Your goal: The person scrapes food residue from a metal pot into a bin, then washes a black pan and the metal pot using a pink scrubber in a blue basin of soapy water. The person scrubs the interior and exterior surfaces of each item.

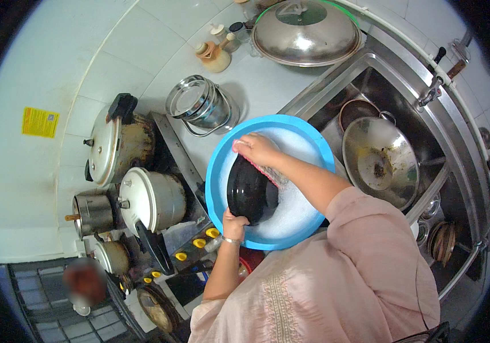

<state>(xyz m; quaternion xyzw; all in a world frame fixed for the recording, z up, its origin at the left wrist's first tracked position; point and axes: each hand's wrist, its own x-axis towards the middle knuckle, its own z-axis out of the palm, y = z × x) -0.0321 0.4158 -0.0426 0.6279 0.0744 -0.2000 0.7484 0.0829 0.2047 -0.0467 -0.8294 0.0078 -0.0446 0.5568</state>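
Note:
A round blue plastic basin (217,188) full of white suds stands before me. Over the suds a glossy black bowl (245,188) is tilted on its side. My left hand (234,225) grips its rim at the lower edge, thumb on the near side. My right hand (257,149) presses a pink-edged scrubbing cloth (266,172) against the bowl's upper rim. Part of the cloth hangs down towards the foam, and the bowl's far side is hidden.
Stainless steel canisters (204,105) stand behind the basin, a lidded wok (307,38) farther back. At right, a steel sink (369,64) holds a stained wok (380,160). Pressure cookers (159,201) crowd the stove at left, near its yellow knobs (199,243).

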